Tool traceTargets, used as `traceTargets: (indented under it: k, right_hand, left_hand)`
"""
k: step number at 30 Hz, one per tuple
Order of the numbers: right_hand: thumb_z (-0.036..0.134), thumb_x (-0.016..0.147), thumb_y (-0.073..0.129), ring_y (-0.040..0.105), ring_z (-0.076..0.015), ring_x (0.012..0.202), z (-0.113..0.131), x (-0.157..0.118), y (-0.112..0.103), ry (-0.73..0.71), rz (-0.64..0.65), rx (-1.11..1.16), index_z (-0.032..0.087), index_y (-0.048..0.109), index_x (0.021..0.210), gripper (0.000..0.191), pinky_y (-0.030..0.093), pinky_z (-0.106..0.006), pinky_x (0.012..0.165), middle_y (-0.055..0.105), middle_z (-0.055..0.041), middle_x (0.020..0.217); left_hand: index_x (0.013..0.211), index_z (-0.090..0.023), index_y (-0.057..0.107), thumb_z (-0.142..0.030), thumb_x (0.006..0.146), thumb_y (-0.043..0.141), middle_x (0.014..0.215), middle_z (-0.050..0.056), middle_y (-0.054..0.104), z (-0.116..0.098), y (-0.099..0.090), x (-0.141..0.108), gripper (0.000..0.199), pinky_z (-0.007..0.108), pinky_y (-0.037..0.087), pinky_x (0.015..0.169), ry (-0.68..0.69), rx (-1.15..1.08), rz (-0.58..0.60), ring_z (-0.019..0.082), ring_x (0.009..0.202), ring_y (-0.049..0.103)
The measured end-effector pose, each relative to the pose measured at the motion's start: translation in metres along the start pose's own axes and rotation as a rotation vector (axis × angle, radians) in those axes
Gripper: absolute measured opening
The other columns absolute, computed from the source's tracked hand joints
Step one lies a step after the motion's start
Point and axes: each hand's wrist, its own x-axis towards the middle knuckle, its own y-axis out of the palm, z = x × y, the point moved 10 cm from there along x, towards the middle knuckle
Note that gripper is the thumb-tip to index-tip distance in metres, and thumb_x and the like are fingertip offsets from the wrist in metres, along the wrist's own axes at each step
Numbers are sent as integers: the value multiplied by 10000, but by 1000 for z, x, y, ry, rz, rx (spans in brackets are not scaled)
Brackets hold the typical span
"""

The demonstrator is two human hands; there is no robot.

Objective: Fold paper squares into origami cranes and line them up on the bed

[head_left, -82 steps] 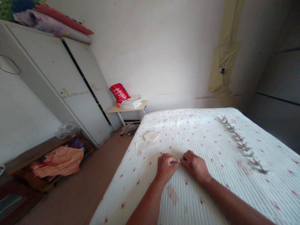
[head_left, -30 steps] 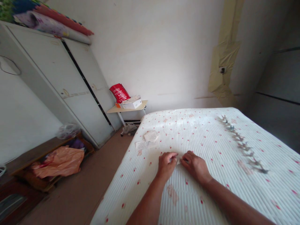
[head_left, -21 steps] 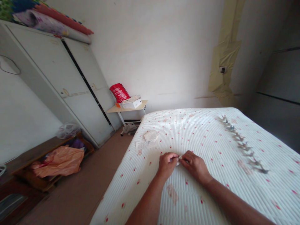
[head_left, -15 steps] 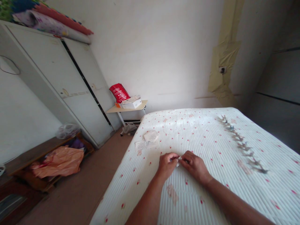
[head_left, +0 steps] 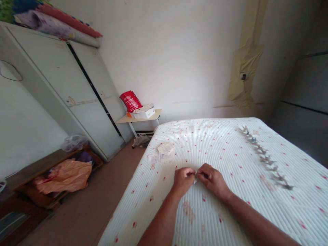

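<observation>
I watch the left hand [head_left: 183, 179] and right hand [head_left: 212, 179] pinch the pale scrap [head_left: 195, 180] between them, long axis unclear.

L hand [head_left: 182, 179], R hand [head_left: 212, 179] pinched, poss. touching

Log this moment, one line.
left hand, right hand: pinching small whitish paper-like piece; surface: ribbed white mattress; nearby: printed white paper slips

**No Legible Text**

White lettering is borne by the red bag [head_left: 130, 101] at ten o'clock from the view's centre; printed lines are carried by the paper slips [head_left: 165, 149] at six o'clock; neither can be read.
</observation>
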Motion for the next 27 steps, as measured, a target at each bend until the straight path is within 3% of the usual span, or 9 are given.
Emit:
traceTargets:
  k: [8, 17, 27]
  right_hand:
    - [304, 823, 505, 576, -135, 660, -7, 1, 1, 24, 3, 169, 199, 630, 696, 207, 444, -251, 618, 577, -17, 695]
    - [305, 804, 505, 557, -132, 661, -15, 1, 5, 96, 3, 238, 193, 606, 667, 204, 433, -249, 623, 579, -9, 690]
    - [317, 780, 520, 552, -136, 667, -19, 2, 7, 144, 13, 302, 192, 618, 663, 197, 432, -249, 635, 583, -3, 678]
  left_hand:
    - [692, -153, 671, -186, 622, 534, 622, -23, 616, 2, 2, 0, 158, 199, 399, 621, -24, -51, 6, 113, 619, 532]
    - [580, -128, 615, -197, 581, 567, 483, -46, 519, 6, 2, -2, 84, 182, 292, 467, -135, -281, 46, 65, 458, 398]
    - [681, -121, 639, -221, 637, 557, 588, -19, 566, 5, 1, 0, 137, 184, 346, 540, -67, -209, 37, 87, 562, 461]
